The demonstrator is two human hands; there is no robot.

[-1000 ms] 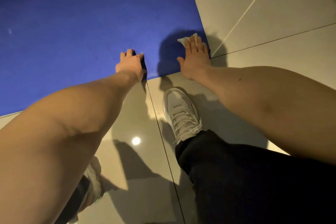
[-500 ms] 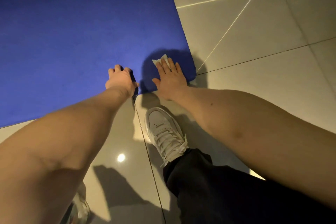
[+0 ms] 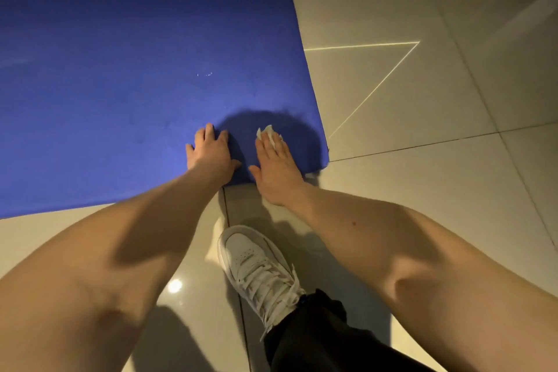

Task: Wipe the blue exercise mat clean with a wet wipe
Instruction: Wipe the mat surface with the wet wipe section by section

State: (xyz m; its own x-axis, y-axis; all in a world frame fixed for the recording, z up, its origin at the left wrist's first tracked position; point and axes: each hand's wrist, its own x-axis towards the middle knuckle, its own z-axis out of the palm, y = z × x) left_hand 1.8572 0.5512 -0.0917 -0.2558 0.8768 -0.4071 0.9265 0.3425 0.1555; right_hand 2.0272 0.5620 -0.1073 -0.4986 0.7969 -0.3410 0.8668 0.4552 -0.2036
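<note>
Hands press side by side on the near right part of the blue exercise mat (image 3: pixel 120 84), which lies flat on the pale tiled floor (image 3: pixel 422 190) and fills the left and far side of the view, its right edge running from far to near and ending in a rounded corner just right of the hands. The left hand (image 3: pixel 210 151) lies palm down on the mat close to its near edge, fingers spread and slightly bent at the tips, with nothing in its grasp. Just to its right, the right hand (image 3: pixel 276 166) lies flat with straight, closed fingers pressing the wet wipe (image 3: pixel 267 131) onto the mat; the crumpled white wipe shows beyond the fingertips and between two fingers, the rest hidden under the hand. The heel of this hand reaches over the mat's near edge. A few small white specks (image 3: pixel 205 74) sit on the mat farther out, well apart from both hands. Near the person, between the two bare forearms, a white sneaker (image 3: pixel 256 266) stands on the floor below a black trouser leg (image 3: pixel 317 341). Thin bright lines (image 3: pixel 377 69) form a triangle on the tiles to the right, and a round glare (image 3: pixel 174 285) shines left of the sneaker.
</note>
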